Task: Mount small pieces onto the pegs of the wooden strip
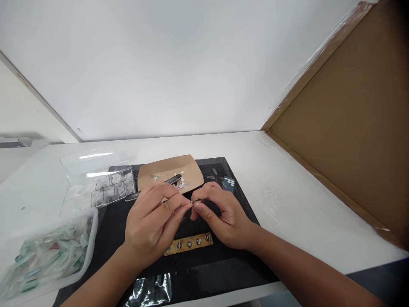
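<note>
My left hand (pixel 153 221) and my right hand (pixel 220 215) meet over the black mat, fingertips almost touching. Between the right thumb and index finger is a small dark metallic piece (pixel 196 201), too small to name. The left thumb and index finger pinch together at its left end; what they hold, if anything, is hidden. Just below the hands lies a yellowish strip (pixel 173 248) bearing several small round metal pieces. Behind the left hand, a nail file (pixel 173 179) rests partly on a tan cardboard tray (pixel 188 164) with small white bits.
A clear compartment box (pixel 110 190) with white pieces stands open at left. Nearer is a plastic tub (pixel 92 230) of small bags. Clear nail tips (pixel 214 171) and a blue card (pixel 228 184) lie on the black mat (pixel 198 277). A cardboard panel (pixel 348 128) rises at right.
</note>
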Motion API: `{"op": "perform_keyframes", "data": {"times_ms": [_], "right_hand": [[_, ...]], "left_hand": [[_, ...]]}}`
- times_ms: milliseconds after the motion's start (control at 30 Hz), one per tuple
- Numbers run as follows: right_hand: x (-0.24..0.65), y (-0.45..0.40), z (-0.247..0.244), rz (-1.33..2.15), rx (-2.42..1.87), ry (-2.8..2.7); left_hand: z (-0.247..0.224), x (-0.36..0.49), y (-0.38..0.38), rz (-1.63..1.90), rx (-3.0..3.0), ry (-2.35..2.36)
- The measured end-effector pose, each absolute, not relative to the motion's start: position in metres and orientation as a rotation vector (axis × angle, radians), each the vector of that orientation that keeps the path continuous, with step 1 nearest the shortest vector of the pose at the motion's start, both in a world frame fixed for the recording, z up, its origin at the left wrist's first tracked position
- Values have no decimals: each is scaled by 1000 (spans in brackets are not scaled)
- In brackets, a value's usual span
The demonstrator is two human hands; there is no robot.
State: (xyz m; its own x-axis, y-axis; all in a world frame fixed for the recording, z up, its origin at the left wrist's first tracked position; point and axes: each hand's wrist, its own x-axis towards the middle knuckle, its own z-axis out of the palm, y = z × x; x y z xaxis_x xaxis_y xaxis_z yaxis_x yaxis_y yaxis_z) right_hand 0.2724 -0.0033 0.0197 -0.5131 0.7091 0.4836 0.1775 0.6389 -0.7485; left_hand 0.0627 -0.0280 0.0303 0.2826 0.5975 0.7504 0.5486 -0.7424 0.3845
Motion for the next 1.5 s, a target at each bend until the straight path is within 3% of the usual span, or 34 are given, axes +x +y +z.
{"op": "perform_keyframes", "data": {"times_ms": [567,1000,1333,1500], "right_hand": [[273,0,17,751,-694,-2052],[273,3,9,488,-644,-2170],[271,0,15,570,-637,-2090],[271,0,15,553,-625,-2099]], "left_hand": [[17,64,-32,1366,2171,1094],[15,61,-30,1114,2266,1139],[10,63,-32,1396,2187,1114],[13,63,-34,1357,2233,1055]]}}
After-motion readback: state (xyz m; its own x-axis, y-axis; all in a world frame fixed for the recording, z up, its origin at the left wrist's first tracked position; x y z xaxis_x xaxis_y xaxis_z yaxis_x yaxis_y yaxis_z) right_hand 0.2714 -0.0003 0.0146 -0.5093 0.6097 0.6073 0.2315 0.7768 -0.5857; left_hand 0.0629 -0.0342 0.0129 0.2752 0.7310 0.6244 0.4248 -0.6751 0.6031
